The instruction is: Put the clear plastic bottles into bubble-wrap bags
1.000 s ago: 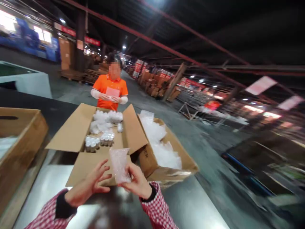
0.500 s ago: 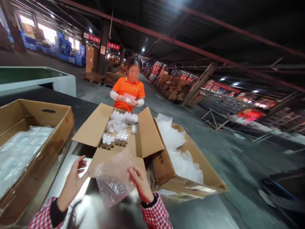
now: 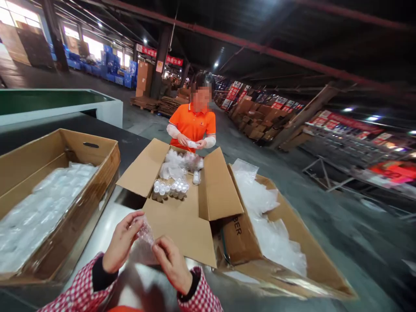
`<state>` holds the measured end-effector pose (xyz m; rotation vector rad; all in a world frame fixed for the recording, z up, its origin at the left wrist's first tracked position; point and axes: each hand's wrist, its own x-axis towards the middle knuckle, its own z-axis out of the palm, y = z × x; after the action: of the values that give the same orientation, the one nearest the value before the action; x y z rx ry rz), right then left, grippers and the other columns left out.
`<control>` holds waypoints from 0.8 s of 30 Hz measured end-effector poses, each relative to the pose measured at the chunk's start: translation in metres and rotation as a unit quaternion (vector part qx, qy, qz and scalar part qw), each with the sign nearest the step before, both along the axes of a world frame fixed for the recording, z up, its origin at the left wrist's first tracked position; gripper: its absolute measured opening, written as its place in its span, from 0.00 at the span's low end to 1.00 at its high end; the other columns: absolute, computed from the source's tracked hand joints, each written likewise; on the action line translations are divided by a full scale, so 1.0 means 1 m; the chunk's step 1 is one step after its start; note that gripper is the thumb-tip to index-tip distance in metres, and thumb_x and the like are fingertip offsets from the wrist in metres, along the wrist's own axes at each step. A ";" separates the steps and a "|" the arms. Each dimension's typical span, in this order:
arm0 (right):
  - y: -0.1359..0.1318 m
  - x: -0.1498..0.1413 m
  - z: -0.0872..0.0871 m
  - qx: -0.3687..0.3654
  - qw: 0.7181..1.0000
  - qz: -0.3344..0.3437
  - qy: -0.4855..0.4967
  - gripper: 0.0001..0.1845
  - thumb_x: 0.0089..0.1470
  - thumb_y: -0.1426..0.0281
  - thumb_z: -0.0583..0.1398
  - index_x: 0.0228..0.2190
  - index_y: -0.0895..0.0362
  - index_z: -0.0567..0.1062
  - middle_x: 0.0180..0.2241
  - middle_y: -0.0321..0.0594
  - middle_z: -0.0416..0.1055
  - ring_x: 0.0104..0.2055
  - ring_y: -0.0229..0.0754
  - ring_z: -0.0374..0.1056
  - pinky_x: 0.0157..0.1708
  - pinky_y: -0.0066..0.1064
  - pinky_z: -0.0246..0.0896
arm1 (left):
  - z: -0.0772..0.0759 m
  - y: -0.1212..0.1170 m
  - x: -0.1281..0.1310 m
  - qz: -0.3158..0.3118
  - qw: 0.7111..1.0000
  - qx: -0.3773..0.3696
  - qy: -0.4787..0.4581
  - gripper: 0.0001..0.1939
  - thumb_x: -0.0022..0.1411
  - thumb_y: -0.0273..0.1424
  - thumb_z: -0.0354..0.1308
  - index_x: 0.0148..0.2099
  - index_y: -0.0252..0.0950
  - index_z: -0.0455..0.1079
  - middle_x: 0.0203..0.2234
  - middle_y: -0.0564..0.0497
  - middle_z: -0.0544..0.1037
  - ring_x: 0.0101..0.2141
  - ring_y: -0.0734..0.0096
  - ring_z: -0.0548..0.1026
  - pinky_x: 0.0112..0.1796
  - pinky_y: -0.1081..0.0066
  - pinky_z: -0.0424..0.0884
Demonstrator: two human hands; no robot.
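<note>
A clear bubble wrap bag [image 3: 145, 236] is stretched between my two hands, above the metal table. My left hand [image 3: 122, 240] pinches its upper left edge with the fingers closed. On the other side, my right hand [image 3: 173, 262] grips the bag's right edge between thumb and fingers. Just beyond them, the open cardboard box [image 3: 178, 229] has its flaps spread out. Inside it stand several small white-capped bottles [image 3: 170, 189] in rows, with loose bubble-wrapped items [image 3: 177, 164] behind them. Whether anything is inside the bag I cannot tell.
At left stands a long carton [image 3: 97, 190] of wrapped items [image 3: 55, 208]. To the right, another carton [image 3: 240, 242] holds a heap of bubble wrap bags [image 3: 273, 234]. Across the table a co-worker in an orange shirt [image 3: 191, 123] handles a small white item. A green-topped conveyor [image 3: 58, 102] lies at far left.
My left hand has closed on the bag, which hung from my right hand alone before. Both hands are now nearer each other. The view has swung left, and the co-worker's hands have lowered.
</note>
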<state>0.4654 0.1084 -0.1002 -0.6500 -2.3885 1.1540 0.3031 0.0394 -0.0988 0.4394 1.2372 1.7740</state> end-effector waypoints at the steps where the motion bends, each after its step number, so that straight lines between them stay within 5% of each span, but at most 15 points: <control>1: -0.001 -0.001 -0.001 0.065 0.998 0.026 -0.009 0.11 0.59 0.68 0.51 0.32 0.56 0.71 0.29 0.40 0.69 0.34 0.42 0.63 0.35 0.32 0.58 | 0.000 0.001 -0.003 0.024 1.000 0.000 -0.015 0.24 0.50 0.41 0.66 0.47 0.36 0.67 0.30 0.52 0.71 0.30 0.72 0.70 0.30 0.76 0.67; 5: 0.000 -0.010 -0.002 0.239 0.948 0.189 -0.092 0.10 0.49 0.75 0.56 0.35 0.54 0.73 0.28 0.39 0.69 0.32 0.42 0.63 0.34 0.32 0.59 | -0.008 0.001 -0.021 0.081 0.991 -0.025 0.103 0.20 0.57 0.45 0.58 0.44 0.35 0.68 0.23 0.54 0.68 0.23 0.74 0.66 0.23 0.76 0.64; 8: 0.011 -0.023 0.014 0.217 0.945 0.216 -0.111 0.08 0.52 0.73 0.56 0.36 0.55 0.73 0.32 0.39 0.69 0.35 0.40 0.65 0.36 0.30 0.61 | -0.011 -0.006 -0.033 0.084 0.966 -0.065 0.238 0.15 0.55 0.41 0.59 0.41 0.38 0.72 0.21 0.53 0.69 0.21 0.71 0.65 0.22 0.73 0.63; 12: 0.019 -0.051 0.029 0.202 0.949 0.229 -0.082 0.17 0.58 0.66 0.54 0.49 0.51 0.67 0.42 0.43 0.67 0.39 0.41 0.65 0.40 0.31 0.64 | 0.000 -0.016 -0.032 0.095 0.929 -0.082 0.347 0.07 0.54 0.35 0.56 0.35 0.40 0.73 0.31 0.49 0.76 0.32 0.62 0.73 0.34 0.66 0.69; 14: 0.018 -0.064 0.020 0.276 0.925 0.254 -0.056 0.19 0.58 0.65 0.54 0.51 0.51 0.65 0.39 0.43 0.70 0.35 0.42 0.66 0.35 0.32 0.64 | 0.006 -0.018 -0.031 0.102 0.912 -0.099 0.386 0.08 0.57 0.34 0.53 0.35 0.39 0.72 0.30 0.50 0.76 0.32 0.62 0.73 0.35 0.65 0.69; 18: 0.015 -0.084 -0.015 0.464 0.832 0.304 -0.002 0.22 0.53 0.67 0.57 0.50 0.56 0.65 0.21 0.37 0.69 0.18 0.41 0.62 0.19 0.32 0.53 | 0.014 -0.017 -0.040 0.113 0.887 -0.152 0.420 0.08 0.59 0.33 0.52 0.33 0.38 0.71 0.29 0.50 0.76 0.33 0.63 0.73 0.35 0.66 0.67; 20: 0.019 -0.087 -0.025 0.498 0.809 0.310 -0.030 0.16 0.50 0.69 0.59 0.43 0.55 0.69 0.18 0.35 0.68 0.16 0.41 0.60 0.17 0.33 0.49 | 0.017 -0.019 -0.046 0.100 0.878 -0.178 0.432 0.08 0.59 0.32 0.51 0.32 0.37 0.71 0.28 0.50 0.75 0.31 0.64 0.73 0.34 0.68 0.66; 23: 0.037 -0.087 -0.020 0.436 0.845 0.302 -0.066 0.01 0.49 0.71 0.57 0.28 0.54 0.69 0.22 0.37 0.70 0.18 0.42 0.63 0.18 0.33 0.53 | 0.018 -0.025 -0.055 0.070 0.874 -0.190 0.442 0.10 0.62 0.33 0.49 0.33 0.37 0.70 0.28 0.50 0.75 0.31 0.64 0.73 0.34 0.68 0.66; 24: 0.048 -0.087 -0.016 0.387 0.875 0.285 -0.063 0.05 0.52 0.72 0.54 0.26 0.54 0.68 0.24 0.39 0.70 0.21 0.42 0.64 0.20 0.33 0.55 | 0.018 -0.028 -0.057 0.050 0.870 -0.194 0.450 0.10 0.63 0.34 0.48 0.34 0.38 0.70 0.29 0.49 0.76 0.32 0.63 0.73 0.34 0.67 0.66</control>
<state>0.3782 0.1566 -0.1160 0.2753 -2.9265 0.2200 0.2463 0.0111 -0.0811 1.0392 2.2400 1.3378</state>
